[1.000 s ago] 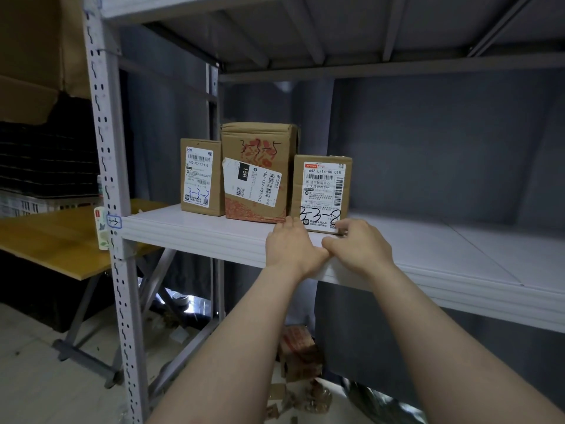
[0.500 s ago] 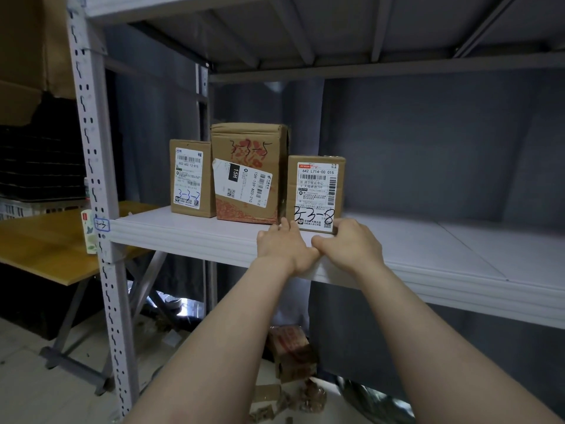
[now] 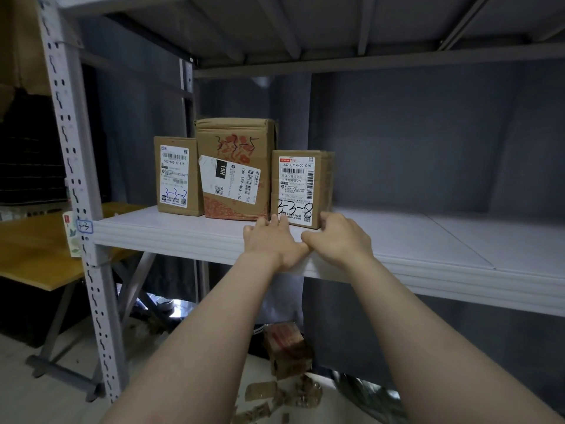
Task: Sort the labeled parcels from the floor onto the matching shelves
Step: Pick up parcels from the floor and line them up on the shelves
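Three cardboard parcels stand in a row on the white shelf (image 3: 428, 240). The rightmost, small parcel marked 3-3-8 (image 3: 301, 188) stands upright next to the larger parcel marked 3-3-5 (image 3: 235, 169). At the left stands the parcel marked 3-3-2 (image 3: 177, 175). My left hand (image 3: 275, 243) rests on the shelf with straight fingers touching the bottom front of the 3-3-8 parcel. My right hand (image 3: 339, 240) has its fingers curled against that parcel's lower right corner.
The grey perforated rack post (image 3: 76, 191) at the left carries a handwritten tag (image 3: 84, 227). A yellow table (image 3: 36, 249) stands beyond it. Several parcels (image 3: 287, 350) lie on the floor under the shelf. An upper shelf (image 3: 305, 29) spans overhead.
The 3-3-8 parcel sits a little deeper on the shelf, pushed by both hands. The view has shifted slightly right.
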Demonstrator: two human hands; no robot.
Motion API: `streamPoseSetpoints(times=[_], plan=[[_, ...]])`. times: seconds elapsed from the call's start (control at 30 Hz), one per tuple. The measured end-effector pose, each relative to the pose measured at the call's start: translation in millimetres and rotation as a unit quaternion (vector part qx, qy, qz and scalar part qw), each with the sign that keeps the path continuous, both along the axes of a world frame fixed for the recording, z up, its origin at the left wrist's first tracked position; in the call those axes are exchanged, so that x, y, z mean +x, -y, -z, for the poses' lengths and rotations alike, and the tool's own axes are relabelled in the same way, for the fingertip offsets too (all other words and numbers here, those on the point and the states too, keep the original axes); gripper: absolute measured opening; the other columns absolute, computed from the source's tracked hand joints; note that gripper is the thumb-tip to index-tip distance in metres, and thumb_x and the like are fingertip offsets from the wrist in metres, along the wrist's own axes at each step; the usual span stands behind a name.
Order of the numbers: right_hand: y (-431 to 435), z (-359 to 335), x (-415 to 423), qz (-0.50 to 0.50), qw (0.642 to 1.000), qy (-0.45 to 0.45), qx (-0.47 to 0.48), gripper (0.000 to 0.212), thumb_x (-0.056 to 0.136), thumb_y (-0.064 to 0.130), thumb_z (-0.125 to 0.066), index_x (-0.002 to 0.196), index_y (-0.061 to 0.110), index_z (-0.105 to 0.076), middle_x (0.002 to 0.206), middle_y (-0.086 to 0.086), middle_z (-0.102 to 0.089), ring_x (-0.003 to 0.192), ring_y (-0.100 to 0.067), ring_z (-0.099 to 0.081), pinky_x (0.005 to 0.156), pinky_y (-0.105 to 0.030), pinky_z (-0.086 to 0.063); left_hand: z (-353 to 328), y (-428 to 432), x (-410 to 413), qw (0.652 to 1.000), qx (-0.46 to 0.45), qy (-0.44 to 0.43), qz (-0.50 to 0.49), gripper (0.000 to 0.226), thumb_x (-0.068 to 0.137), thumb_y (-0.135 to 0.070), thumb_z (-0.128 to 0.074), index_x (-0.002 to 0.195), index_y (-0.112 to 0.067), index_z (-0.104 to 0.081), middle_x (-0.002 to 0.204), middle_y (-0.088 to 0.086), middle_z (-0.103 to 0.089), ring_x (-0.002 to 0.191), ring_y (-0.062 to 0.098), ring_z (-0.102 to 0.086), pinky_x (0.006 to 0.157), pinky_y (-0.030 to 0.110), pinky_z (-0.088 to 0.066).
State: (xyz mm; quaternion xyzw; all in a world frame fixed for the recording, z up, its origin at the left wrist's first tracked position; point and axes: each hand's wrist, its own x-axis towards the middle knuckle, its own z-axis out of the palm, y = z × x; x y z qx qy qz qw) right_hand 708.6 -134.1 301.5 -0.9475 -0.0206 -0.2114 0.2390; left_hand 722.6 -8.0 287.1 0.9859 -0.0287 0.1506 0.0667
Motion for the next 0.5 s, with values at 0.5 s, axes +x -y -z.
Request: streamPoseSetpoints(times=[0.5], plan=[[-8.6, 10.9, -10.7, 0.006, 0.989, 0.136, -0.05, 0.041, 0.091, 0.035, -0.053, 0.127, 0.017, -0.057, 0.125, -0.005, -0.06, 0.125, -0.023, -0.046, 0.084, -0.033, -0.04, 5.2, 0.2, -5.6, 0.997, -0.039, 0.06, -0.009, 0.071, 0.094, -0.057, -0.034, 0.148, -0.01, -0.03, 0.157, 0.009, -0.03, 0.142, 0.028, -0.024, 0.109, 0.043, -0.023]])
